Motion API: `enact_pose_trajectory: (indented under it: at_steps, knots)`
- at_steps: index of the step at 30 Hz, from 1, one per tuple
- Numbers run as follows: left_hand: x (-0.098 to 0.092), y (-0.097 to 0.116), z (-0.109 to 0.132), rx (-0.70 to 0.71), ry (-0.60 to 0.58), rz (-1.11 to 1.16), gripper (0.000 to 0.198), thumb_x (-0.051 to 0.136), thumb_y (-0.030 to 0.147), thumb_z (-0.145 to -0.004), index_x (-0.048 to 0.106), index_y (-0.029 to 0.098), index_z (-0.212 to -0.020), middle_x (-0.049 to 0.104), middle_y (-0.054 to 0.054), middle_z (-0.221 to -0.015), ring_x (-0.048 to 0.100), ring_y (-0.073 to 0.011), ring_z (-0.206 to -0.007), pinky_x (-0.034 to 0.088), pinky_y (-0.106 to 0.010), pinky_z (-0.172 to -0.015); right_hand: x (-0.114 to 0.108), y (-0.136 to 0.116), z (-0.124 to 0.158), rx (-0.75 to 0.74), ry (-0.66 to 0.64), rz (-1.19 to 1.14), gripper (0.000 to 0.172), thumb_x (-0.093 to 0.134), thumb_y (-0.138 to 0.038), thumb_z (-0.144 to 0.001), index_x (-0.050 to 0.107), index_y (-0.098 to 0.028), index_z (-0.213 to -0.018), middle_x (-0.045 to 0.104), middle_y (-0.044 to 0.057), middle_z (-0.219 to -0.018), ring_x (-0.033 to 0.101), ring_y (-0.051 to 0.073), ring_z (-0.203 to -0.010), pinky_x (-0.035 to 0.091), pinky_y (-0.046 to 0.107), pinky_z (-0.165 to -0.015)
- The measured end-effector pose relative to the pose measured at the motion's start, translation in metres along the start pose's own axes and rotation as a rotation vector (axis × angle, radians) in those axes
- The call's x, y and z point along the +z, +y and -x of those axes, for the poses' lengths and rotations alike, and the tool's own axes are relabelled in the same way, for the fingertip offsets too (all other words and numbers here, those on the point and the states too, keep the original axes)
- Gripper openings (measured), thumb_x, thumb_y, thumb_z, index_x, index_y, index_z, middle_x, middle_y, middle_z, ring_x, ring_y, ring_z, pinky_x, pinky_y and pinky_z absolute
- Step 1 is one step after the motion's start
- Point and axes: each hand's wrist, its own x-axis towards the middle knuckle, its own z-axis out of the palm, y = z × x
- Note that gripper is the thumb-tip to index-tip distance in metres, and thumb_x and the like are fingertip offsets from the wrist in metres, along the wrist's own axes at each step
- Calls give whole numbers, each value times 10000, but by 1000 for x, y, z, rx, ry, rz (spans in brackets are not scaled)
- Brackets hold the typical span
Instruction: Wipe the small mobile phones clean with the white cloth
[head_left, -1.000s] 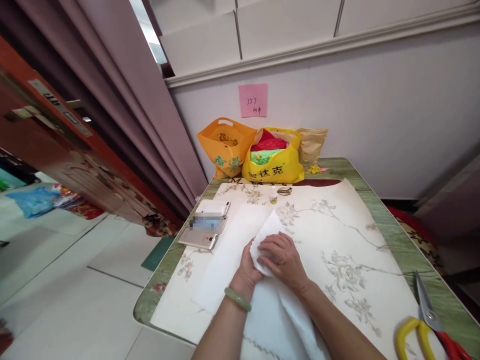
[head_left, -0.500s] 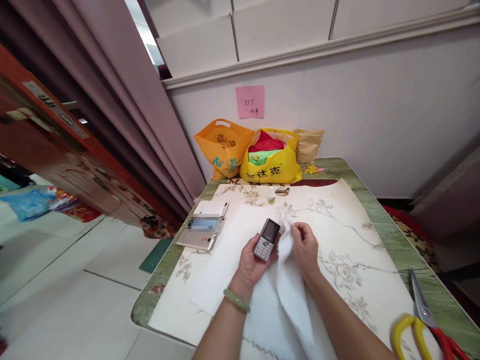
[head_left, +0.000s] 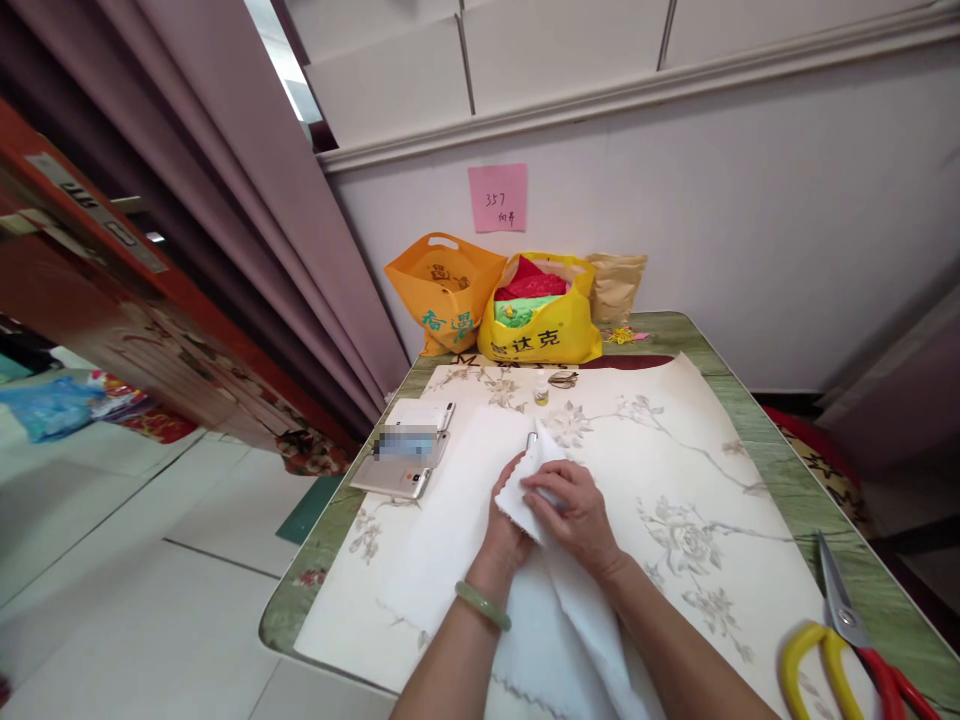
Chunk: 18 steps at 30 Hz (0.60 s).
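Note:
A small keypad phone (head_left: 532,439) rests in my left hand (head_left: 504,520), almost wholly covered by a white cloth; only its top edge shows. My right hand (head_left: 574,505) presses a fold of the white cloth (head_left: 581,610) over the phone's face, thumb and fingers pinching the fabric. The cloth has a zigzag edge and hangs down between my forearms onto the table. A green bangle circles my left wrist.
Phones (head_left: 394,474) lie at the table's left. A small bottle (head_left: 541,388) and glasses (head_left: 563,379) are further back, before an orange bag (head_left: 446,295) and a yellow bag (head_left: 544,335). Large scissors (head_left: 844,625) lie at the right front.
My right hand has moved left, bringing the cloth over the phone. The screen and keypad, visible earlier, are now covered.

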Motion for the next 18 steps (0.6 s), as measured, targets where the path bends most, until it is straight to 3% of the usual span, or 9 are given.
enact_pose_trajectory:
  at_steps: [4, 7, 10, 12, 15, 18]
  knots:
    - [3, -3, 1, 113, -55, -259, 288, 722, 250, -734, 680, 129, -991, 695, -36, -777, 624, -141, -689, 498, -254, -674, -2, 10, -4, 185, 94, -85, 163, 636, -352, -847, 709, -264, -962, 636, 35, -928, 599, 172, -814, 502, 324, -777]
    - [6, 0, 5, 70, -73, -369, 285, 738, 316, -734, 691, 127, -941, 675, -25, -733, 574, -107, -615, 450, -215, -586, -5, 16, -8, 282, 213, -168, 174, 616, -372, -857, 687, -229, -926, 633, 40, -929, 584, 150, -755, 501, 299, -727]
    - [8, 7, 10, -24, -112, -432, 346, 707, 377, -768, 694, 134, -1015, 645, -18, -692, 500, -74, -528, 382, -197, -498, -7, 22, -11, 383, 318, -269, 236, 603, -429, -848, 675, -211, -901, 642, 58, -994, 599, 172, -856, 503, 303, -757]
    - [9, 11, 13, -84, -175, -451, 401, 655, 441, -801, 689, 129, -1052, 635, -29, -694, 491, -77, -523, 357, -201, -475, -8, 26, -11, 486, 321, -385, 298, 586, -485, -842, 676, -207, -902, 665, 54, -956, 611, 181, -847, 509, 297, -728]
    - [10, 14, 17, -151, -335, -408, 532, 617, 541, -791, 673, 98, -1081, 650, -77, -772, 554, -117, -612, 407, -222, -535, -8, 30, -10, 623, 248, -537, 398, 573, -575, -813, 679, -205, -916, 658, 8, -708, 602, 170, -641, 497, 278, -578]
    - [10, 16, 18, -176, -420, -384, 549, 765, 399, -669, 635, 136, -1133, 653, -65, -813, 575, -126, -644, 435, -227, -579, -9, 30, -9, 666, 214, -584, 456, 570, -621, -787, 686, -201, -924, 614, -17, -590, 572, 167, -547, 464, 269, -495]
